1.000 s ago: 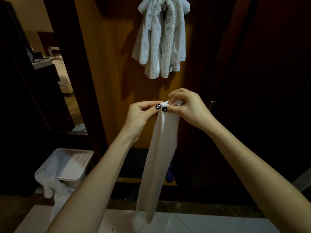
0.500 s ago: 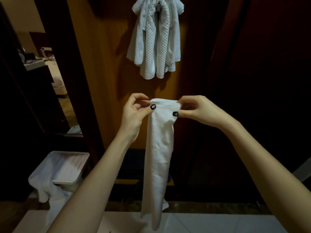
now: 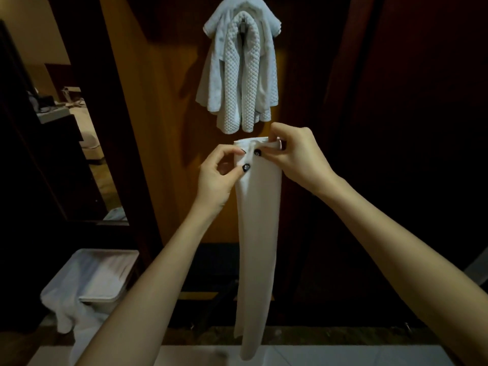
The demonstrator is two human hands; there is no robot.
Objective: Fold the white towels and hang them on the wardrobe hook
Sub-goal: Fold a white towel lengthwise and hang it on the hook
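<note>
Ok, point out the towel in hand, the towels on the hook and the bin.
Towel in hand [image 3: 257,233]: head view, middle of the hanging strip.
Towels on the hook [image 3: 232,75]: head view, quilted front fold.
Bin [image 3: 100,299]: head view, front rim.

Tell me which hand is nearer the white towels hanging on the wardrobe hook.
Right. The right hand sits just under the hanging white towels; the left hand is lower, leftward. Both pinch a long folded white towel.

I'm seeing a plain white long cloth towel [image 3: 257,233], a white waffle-patterned hanging towel [image 3: 244,75], an orange-brown wooden wardrobe panel [image 3: 163,128] and my black-painted thumbnails [image 3: 246,167].
</note>
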